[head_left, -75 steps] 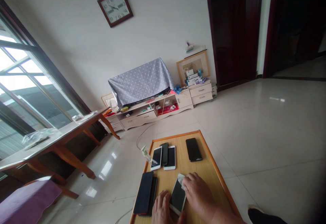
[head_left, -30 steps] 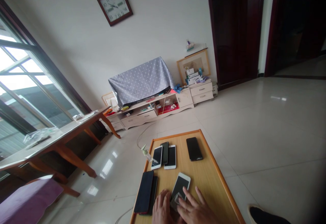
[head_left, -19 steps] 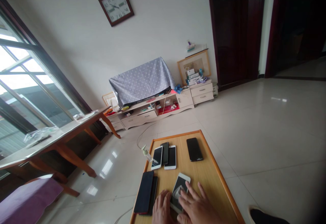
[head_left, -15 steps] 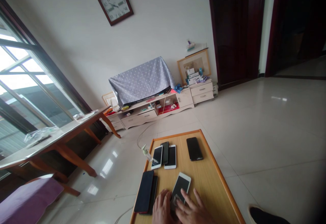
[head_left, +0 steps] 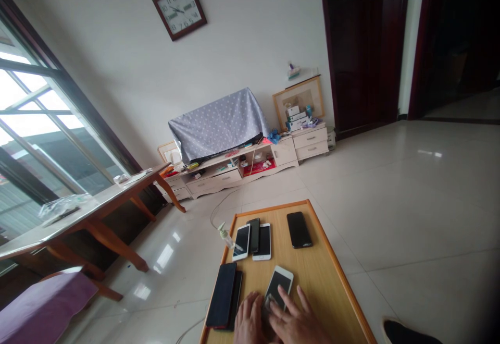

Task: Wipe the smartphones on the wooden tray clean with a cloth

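Observation:
A white-framed phone [head_left: 280,282] lies screen up near the front of a low wooden table [head_left: 312,271]. My left hand [head_left: 248,324] rests on the table against the phone's left edge, fingers curled and together. My right hand [head_left: 296,321] lies flat over the phone's lower half, fingers spread, pressing a small grey wipe [head_left: 269,302] onto the screen. Two dark phones [head_left: 222,301] are stacked to the left of my hands. Three phones [head_left: 252,239] lie side by side further back, and a black phone [head_left: 299,229] lies alone at the back right.
A small spray bottle [head_left: 224,234] stands at the table's left edge. A long wooden table [head_left: 97,208] and a purple-cushioned seat [head_left: 42,307] stand at the left by the window. A covered television [head_left: 219,122] sits on a low cabinet at the far wall. A dark shoe [head_left: 406,332] shows at bottom right.
My right hand has slid the wipe from the phone's top end down to its lower half, with small back-and-forth moves. My left hand stays beside the phone.

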A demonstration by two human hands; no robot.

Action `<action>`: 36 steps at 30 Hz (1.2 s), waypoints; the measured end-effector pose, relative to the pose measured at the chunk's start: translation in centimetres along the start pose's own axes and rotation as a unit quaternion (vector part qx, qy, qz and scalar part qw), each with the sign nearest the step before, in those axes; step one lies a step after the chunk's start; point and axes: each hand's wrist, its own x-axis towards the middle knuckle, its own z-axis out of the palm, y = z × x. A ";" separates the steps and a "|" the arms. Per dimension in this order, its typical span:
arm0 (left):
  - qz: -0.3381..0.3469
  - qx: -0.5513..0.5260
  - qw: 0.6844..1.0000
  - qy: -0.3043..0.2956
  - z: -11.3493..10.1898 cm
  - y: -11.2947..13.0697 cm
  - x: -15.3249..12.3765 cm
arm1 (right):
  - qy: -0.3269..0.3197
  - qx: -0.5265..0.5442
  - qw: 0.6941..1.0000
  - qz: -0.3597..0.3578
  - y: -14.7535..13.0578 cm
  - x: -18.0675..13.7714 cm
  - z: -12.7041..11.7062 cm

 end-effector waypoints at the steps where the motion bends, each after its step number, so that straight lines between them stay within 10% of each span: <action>1: -0.001 -0.001 1.000 -0.019 -0.1 -0.1 0.1 | -0.007 0.004 1.000 -0.012 -0.2 0.0 0.3; 10: 0.071 0.019 0.994 0.077 0.0 0.3 -0.2 | 0.098 -0.043 0.986 0.126 1.9 -0.3 -3.6; 18: 0.009 0.015 1.000 0.006 0.3 -0.3 0.1 | -0.005 0.005 1.000 -0.011 -0.6 0.2 -0.9; 25: -0.004 -0.005 0.996 0.093 0.2 2.2 -0.3 | 0.056 -0.001 0.994 0.093 0.1 0.3 -4.0; 36: 0.008 0.005 0.998 0.061 -0.3 1.5 -0.3 | 0.044 0.010 0.997 0.061 -0.7 0.2 -4.2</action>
